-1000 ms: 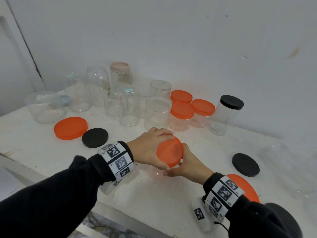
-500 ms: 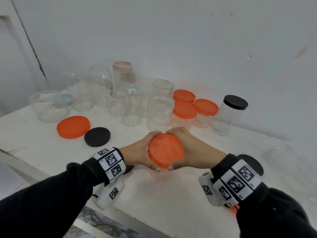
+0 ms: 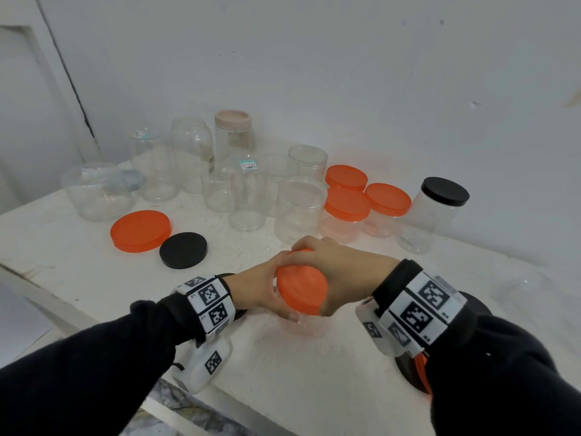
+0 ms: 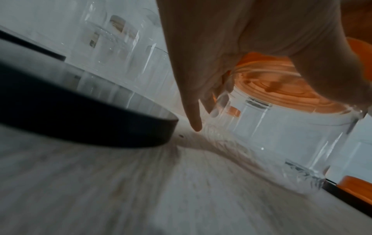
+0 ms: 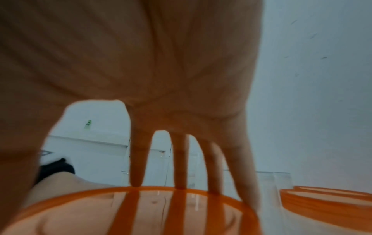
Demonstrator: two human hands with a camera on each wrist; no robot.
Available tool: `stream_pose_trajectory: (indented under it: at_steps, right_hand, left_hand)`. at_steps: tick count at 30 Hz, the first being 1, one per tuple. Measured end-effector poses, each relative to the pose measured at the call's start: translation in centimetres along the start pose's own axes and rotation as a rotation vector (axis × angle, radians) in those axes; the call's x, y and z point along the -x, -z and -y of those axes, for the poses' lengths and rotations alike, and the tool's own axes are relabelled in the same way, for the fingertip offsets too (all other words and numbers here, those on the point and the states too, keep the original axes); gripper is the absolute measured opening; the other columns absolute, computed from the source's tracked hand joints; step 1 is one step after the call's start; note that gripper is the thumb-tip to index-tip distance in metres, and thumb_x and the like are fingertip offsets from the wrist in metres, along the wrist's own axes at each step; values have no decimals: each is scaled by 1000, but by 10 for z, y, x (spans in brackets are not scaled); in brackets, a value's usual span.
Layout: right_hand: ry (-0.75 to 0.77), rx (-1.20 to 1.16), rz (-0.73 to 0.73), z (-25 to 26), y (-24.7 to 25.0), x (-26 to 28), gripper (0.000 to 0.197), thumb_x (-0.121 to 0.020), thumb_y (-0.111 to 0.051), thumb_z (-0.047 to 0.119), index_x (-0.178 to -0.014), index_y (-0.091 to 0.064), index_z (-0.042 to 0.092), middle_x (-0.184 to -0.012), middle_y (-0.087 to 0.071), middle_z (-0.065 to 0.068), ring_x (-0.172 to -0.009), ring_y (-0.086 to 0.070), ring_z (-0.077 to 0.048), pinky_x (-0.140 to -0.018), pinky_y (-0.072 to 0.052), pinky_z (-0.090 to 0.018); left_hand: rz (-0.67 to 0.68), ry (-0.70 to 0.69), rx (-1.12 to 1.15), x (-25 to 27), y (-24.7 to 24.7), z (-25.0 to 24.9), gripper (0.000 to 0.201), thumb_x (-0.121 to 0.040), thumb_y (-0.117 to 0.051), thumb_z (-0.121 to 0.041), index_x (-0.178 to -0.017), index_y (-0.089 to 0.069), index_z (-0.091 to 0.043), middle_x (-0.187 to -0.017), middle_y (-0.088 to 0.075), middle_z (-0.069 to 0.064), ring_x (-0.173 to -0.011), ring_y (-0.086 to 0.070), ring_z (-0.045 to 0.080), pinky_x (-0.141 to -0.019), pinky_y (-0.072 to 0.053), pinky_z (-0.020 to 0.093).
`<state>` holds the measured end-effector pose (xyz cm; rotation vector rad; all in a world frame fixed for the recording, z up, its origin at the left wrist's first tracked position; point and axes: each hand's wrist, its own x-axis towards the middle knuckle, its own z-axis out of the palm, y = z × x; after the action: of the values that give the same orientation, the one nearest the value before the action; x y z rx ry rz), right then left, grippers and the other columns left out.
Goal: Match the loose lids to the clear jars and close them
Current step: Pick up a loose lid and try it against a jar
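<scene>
Near the front of the white table (image 3: 314, 388) stands a clear jar (image 4: 281, 139), and an orange lid (image 3: 301, 289) sits tilted on its mouth. The right hand (image 3: 342, 269) lies over the lid from above, fingers (image 5: 136, 159) spread and curled down over its far rim, thumb at the near edge — grasping the lid. The left hand (image 3: 257, 291) wraps the jar just under the lid from the left side, grasping the clear wall; its little finger points down toward the table in the left wrist view. Whether the lid is seated on the threads is hard to tell, as that view is blurred. Behind the hands stand a row of open clear jars (image 3: 298, 209), three orange-lidded jars (image 3: 347, 204) and a black-lidded jar (image 3: 434, 212). To the left lie a loose orange lid (image 3: 140, 229) and a loose black lid (image 3: 183, 250) — touching, or nearly so.
</scene>
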<state>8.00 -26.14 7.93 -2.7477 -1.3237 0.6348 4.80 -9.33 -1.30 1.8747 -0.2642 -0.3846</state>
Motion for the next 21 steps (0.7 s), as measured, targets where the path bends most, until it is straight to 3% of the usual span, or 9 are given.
stream_pose_trajectory:
  at_steps: [2,5,7,11,17,21]
  right_hand:
    - [32,-28,21,-4,2,0,90,-62,-80,20,-133,-32,49,-134,-30,9,-117,-33,-17,-93,-46,-41]
    - [60,-48,29,-7,2,0,90,-61,-80,18,-133,-34,48,-136,-28,11,-120,-31,-17,-95,-45,-42]
    - [72,-54,25,-7,1,1,91,-61,-80,17,-133,-34,47,-137,-28,11,-122,-30,-16,-96,-44,-42]
    - [92,-74,29,-9,2,1,91,-60,-80,15,-133,-35,46,-135,-27,14,-123,-28,-15,-96,-44,-41]
    - [125,-123,70,-9,3,0,90,-57,-79,6,-132,-42,40,-137,-29,14,-126,-25,-13,-100,-41,-41]
    - [132,-160,60,-12,1,1,88,-57,-78,5,-130,-44,41,-136,-29,16,-126,-24,-12,-101,-41,-41]
  left_hand:
    - [10,-3,-3,0,0,-1,106,-45,-86,-34,-135,-32,-27,-129,-41,-19,-121,-42,-1,-90,-42,11]
    - [26,-5,-20,0,0,-2,110,-44,-84,-39,-139,-29,-27,-130,-40,-19,-123,-41,-1,-95,-41,16]
    - [34,0,-17,0,1,-2,109,-47,-85,-35,-139,-29,-27,-129,-40,-21,-122,-41,-3,-95,-41,15]
    - [43,1,7,-1,1,-1,100,-57,-87,-12,-138,-30,-29,-128,-41,-21,-117,-43,-11,-90,-41,9]
    - [45,8,6,-3,3,1,104,-54,-88,-16,-138,-29,-29,-130,-46,-15,-118,-46,-5,-93,-43,14]
    - [56,11,16,-4,4,2,99,-59,-86,-4,-137,-30,-30,-128,-49,-13,-117,-48,-5,-91,-43,13]
